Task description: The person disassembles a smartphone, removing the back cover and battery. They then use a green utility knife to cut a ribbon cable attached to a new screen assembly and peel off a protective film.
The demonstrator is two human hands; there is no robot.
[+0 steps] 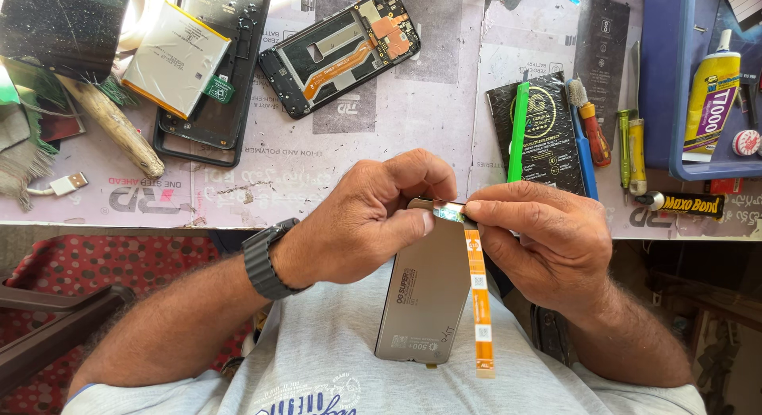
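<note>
My left hand (361, 220) and my right hand (548, 240) both pinch the top edge of a grey phone display panel (425, 304), held upright over my lap with its back toward me. A long orange flex ribbon (478, 304) hangs down from that top edge, beside my right thumb. My left thumb and forefinger press the corner where the ribbon joins. A dark watch sits on my left wrist (266, 260).
On the bench lie an opened phone frame (341, 50) with an orange cable, a flat battery (175, 58) on a black back cover, a black packet (548, 133), a green pry tool (517, 129), screwdrivers (595, 133), glue tubes (710, 105) and a blue tray (659, 82).
</note>
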